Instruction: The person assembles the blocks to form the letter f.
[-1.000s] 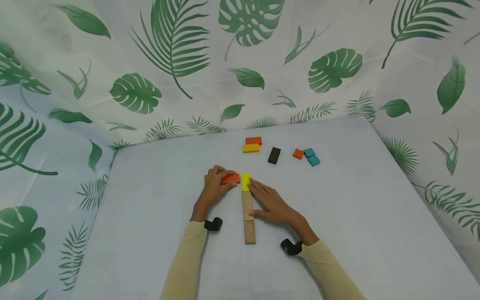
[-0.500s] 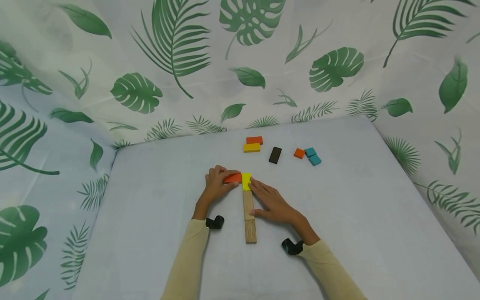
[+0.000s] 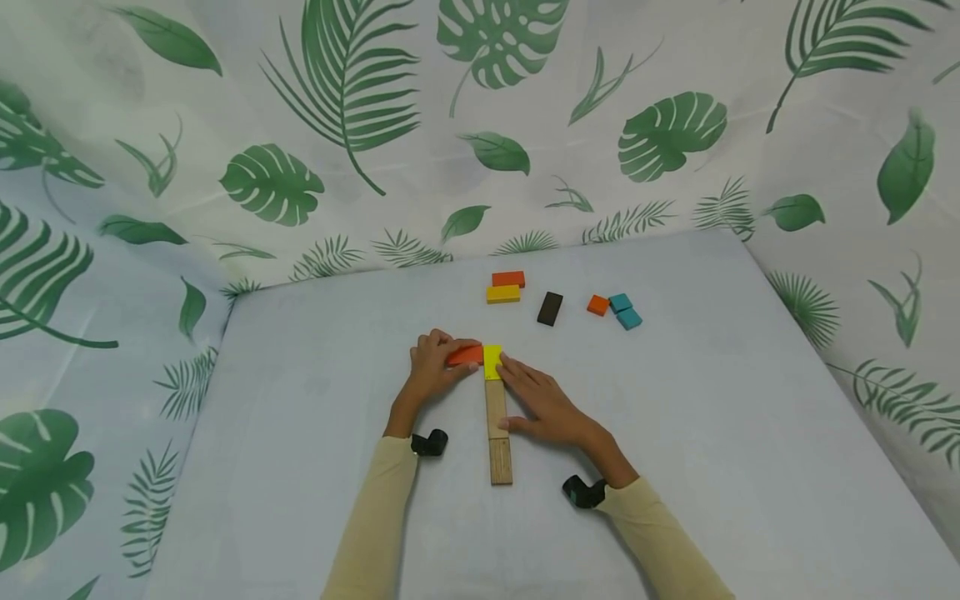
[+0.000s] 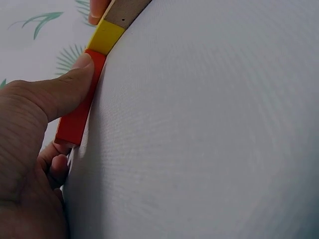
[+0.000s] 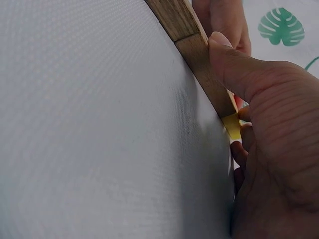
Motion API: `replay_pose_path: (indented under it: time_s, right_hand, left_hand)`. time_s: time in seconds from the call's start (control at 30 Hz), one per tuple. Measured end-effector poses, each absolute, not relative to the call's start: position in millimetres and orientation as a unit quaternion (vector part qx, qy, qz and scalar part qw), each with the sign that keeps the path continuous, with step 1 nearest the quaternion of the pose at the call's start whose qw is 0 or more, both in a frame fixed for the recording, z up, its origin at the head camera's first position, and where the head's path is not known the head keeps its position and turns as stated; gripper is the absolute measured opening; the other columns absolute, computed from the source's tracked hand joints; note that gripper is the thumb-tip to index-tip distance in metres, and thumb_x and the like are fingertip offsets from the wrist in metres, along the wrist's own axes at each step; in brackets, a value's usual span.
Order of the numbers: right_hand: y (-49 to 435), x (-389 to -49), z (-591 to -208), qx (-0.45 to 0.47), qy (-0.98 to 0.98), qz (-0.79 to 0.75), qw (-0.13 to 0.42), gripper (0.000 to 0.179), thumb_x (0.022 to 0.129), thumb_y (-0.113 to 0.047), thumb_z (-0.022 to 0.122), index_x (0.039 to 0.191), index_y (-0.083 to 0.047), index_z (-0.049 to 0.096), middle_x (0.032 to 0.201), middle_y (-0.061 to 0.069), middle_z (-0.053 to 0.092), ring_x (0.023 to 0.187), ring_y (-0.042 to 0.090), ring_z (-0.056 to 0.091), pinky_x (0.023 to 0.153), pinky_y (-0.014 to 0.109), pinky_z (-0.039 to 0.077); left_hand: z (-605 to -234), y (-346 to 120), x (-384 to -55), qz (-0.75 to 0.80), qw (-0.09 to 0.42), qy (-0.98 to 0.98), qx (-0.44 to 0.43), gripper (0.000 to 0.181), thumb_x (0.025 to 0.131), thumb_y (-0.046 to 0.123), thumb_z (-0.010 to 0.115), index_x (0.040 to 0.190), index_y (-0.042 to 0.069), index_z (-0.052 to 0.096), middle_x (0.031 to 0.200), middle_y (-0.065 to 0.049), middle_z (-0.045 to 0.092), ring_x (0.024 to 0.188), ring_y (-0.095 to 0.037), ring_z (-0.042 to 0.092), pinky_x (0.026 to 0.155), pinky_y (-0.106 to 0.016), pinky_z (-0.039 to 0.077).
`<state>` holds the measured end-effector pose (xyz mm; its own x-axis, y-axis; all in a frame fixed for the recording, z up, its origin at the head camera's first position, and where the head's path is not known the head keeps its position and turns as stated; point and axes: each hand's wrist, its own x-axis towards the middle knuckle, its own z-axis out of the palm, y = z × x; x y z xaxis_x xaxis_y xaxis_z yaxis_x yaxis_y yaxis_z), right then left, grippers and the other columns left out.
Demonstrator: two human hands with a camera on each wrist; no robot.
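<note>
My left hand (image 3: pixel 431 368) pinches a red block (image 3: pixel 469 356) between thumb and fingers. In the left wrist view the far end of that red block (image 4: pixel 75 122) meets a yellow block (image 4: pixel 105 36). The bright yellow block (image 3: pixel 492 362) tops a straight row with two plain wooden blocks below it, an upper one (image 3: pixel 496 408) and a lower one (image 3: pixel 501 462). The red block sits crosswise at the row's left. My right hand (image 3: pixel 551 412) lies along the row's right side, its fairly straight fingertips at the yellow block and its thumb against the upper wooden block.
Farther back lie an orange-red block (image 3: pixel 508 279), a darker yellow block (image 3: pixel 503 294) and a black block (image 3: pixel 550 308). To their right are a small orange block (image 3: pixel 597 305) and two blue blocks (image 3: pixel 628 318). A leaf-printed cloth (image 3: pixel 570 50) hangs behind the white table (image 3: pixel 720 375).
The left hand has slid the red block slightly right, closing the small gap to the yellow block. The right hand and the row have stayed in place.
</note>
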<state>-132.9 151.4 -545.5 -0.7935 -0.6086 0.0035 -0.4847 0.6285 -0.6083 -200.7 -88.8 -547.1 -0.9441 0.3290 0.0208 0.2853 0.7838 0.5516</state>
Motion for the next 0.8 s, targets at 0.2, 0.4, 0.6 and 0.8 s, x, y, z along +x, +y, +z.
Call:
replay_pose_path:
  time_s: [0.2, 0.4, 0.6, 0.8]
  right_hand:
    - [151.6, -133.7, -546.7, -0.305, 0.897, -0.304, 0.100, 0.089, 0.091, -0.047, 0.065, 0.157, -0.010, 0.018, 0.166, 0.008, 0.011, 0.151, 0.031, 0.016, 0.116, 0.058, 0.019]
    - [150.6, -133.9, -548.9, -0.308, 0.897, -0.303, 0.092, 0.089, 0.090, -0.047, 0.065, 0.157, -0.009, 0.019, 0.165, 0.010, 0.013, 0.150, 0.032, 0.017, 0.115, 0.058, 0.021]
    - [150.6, -133.7, -549.3, -0.305, 0.899, -0.300, 0.094, 0.089, 0.090, -0.047, 0.066, 0.157, -0.009, 0.019, 0.165, 0.009, 0.012, 0.150, 0.032, 0.017, 0.116, 0.058, 0.021]
    - [150.5, -133.6, -548.0, -0.299, 0.902, -0.296, 0.101, 0.089, 0.090, -0.048, 0.065, 0.157, -0.010, 0.019, 0.166, 0.007, 0.011, 0.151, 0.031, 0.017, 0.116, 0.057, 0.020]
  left_hand:
    - [-547.6, -88.7, -201.6, 0.278, 0.044, 0.946, 0.162, 0.045, 0.088, 0.048, 0.068, 0.129, 0.031, 0.064, 0.108, -0.008, 0.048, 0.100, -0.027, 0.040, 0.077, -0.038, 0.024]
    - [-547.8, -89.0, -202.2, 0.274, 0.045, 0.946, 0.165, 0.045, 0.088, 0.048, 0.067, 0.130, 0.032, 0.064, 0.107, -0.009, 0.048, 0.100, -0.027, 0.040, 0.077, -0.038, 0.024]
    - [-547.5, -89.2, -201.8, 0.279, 0.043, 0.945, 0.168, 0.043, 0.088, 0.047, 0.068, 0.128, 0.031, 0.065, 0.105, -0.008, 0.047, 0.098, -0.026, 0.039, 0.076, -0.039, 0.023]
    - [-546.2, -89.0, -201.8, 0.276, 0.049, 0.945, 0.166, 0.043, 0.089, 0.047, 0.067, 0.129, 0.033, 0.064, 0.103, -0.007, 0.046, 0.098, -0.026, 0.038, 0.077, -0.039, 0.023]
